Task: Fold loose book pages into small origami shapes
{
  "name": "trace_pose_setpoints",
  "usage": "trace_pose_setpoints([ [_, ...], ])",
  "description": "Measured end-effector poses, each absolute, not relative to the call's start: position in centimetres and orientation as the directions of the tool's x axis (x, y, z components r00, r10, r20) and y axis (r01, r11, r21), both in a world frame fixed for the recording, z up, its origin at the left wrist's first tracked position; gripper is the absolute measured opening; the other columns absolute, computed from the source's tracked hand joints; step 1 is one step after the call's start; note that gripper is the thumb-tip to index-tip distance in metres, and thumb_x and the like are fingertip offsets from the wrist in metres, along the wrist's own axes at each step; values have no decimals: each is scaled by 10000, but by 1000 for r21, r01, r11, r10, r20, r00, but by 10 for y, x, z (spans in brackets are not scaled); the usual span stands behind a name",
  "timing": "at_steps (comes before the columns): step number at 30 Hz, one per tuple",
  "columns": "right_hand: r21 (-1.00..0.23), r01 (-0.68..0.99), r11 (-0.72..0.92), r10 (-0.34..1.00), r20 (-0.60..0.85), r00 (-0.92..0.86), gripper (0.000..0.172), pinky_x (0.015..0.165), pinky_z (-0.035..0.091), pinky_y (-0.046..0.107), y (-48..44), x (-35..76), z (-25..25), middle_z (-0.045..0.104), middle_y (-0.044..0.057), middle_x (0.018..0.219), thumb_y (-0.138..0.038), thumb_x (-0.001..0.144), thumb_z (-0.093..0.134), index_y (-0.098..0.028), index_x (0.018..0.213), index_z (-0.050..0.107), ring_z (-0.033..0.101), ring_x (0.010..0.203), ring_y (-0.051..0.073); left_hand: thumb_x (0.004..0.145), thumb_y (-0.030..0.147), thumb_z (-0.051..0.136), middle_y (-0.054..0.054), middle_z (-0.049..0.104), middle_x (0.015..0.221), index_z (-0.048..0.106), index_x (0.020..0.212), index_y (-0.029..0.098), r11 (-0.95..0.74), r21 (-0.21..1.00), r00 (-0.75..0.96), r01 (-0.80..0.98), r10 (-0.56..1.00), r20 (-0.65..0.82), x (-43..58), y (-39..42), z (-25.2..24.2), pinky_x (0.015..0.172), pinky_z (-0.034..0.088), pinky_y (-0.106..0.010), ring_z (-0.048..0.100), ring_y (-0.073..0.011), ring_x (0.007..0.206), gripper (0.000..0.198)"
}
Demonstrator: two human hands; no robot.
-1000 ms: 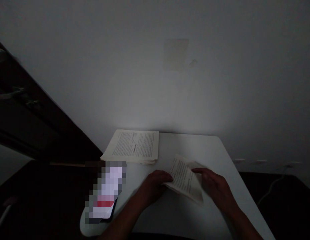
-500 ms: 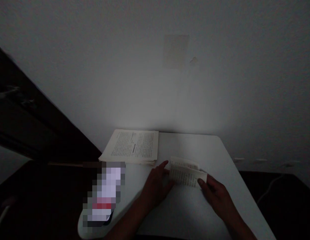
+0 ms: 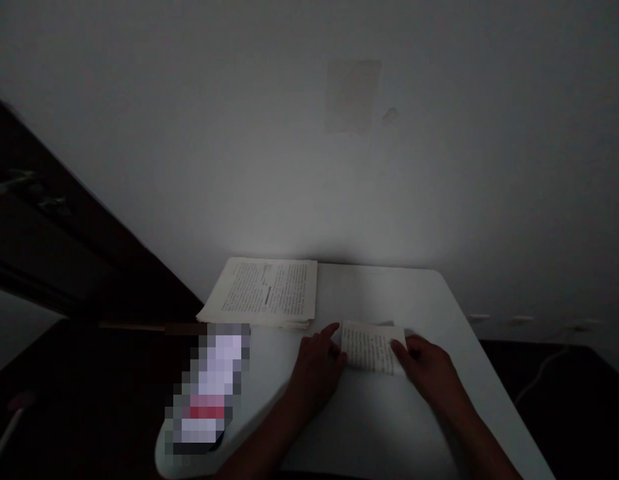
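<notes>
A folded printed sheet of paper (image 3: pixel 370 348) is between my two hands, over the middle of the white table. My right hand (image 3: pixel 429 367) grips its right edge, thumb on top and the other fingers tucked behind. At the opposite edge, my left hand (image 3: pixel 316 367) pinches the lower left corner with the thumb. Its index finger points up and away from the paper. Part of the left fingers is hidden in the dim light.
A stack of printed sheets (image 3: pixel 269 290) lies at the table's back left. In front of it is a blurred-out, bright-screened device (image 3: pixel 212 387). The white table (image 3: pixel 389 427) stands against a pale wall (image 3: pixel 269 133). A dark door (image 3: pixel 64 233) is on the left.
The sheet's loose upper flap has come down, so the paper looks flatter and more evenly folded. My right hand has shifted slightly up and its thumb presses further onto the sheet.
</notes>
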State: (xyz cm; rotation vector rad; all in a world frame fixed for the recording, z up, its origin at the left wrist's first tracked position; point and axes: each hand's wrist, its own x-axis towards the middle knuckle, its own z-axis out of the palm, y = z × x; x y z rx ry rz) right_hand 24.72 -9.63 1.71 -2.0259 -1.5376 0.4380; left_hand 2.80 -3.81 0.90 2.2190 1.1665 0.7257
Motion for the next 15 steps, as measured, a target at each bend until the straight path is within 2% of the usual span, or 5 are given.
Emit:
trace_pose_setpoints([
  [3, -563, 796, -222, 955, 40, 294, 397, 540, 427, 276, -93, 248, 18, 614, 21, 586, -450, 838, 404, -193, 621, 615, 577, 536, 167, 820, 192, 498, -36, 630, 834, 442, 1220, 163, -524, 605, 508, 600, 833, 217, 29, -39, 9, 796, 415, -388, 528, -200, 807, 405],
  [7, -551, 802, -232, 954, 32, 298, 375, 542, 426, 285, -92, 249, 19, 636, 34, 599, -437, 825, 416, -188, 660, 643, 582, 534, 175, 838, 187, 453, -64, 620, 875, 540, 1116, 168, -625, 450, 596, 638, 771, 225, 31, -42, 10, 799, 401, -412, 514, -220, 833, 292],
  [10, -539, 810, -232, 956, 26, 292, 365, 538, 418, 287, -92, 249, 18, 633, 38, 594, -427, 819, 421, -185, 652, 637, 572, 527, 175, 819, 178, 461, -69, 595, 902, 562, 1077, 187, -658, 379, 634, 651, 746, 205, 33, -43, 14, 802, 399, -407, 506, -225, 858, 276],
  [15, -527, 813, -247, 962, -33, 271, 346, 580, 414, 286, -91, 252, 16, 648, 48, 668, -413, 816, 422, -172, 714, 649, 577, 577, 176, 793, 176, 468, -92, 466, 1271, 504, 1148, 187, -710, 339, 681, 617, 698, 222, 30, -44, 20, 952, 324, -445, 417, -259, 1128, 357],
])
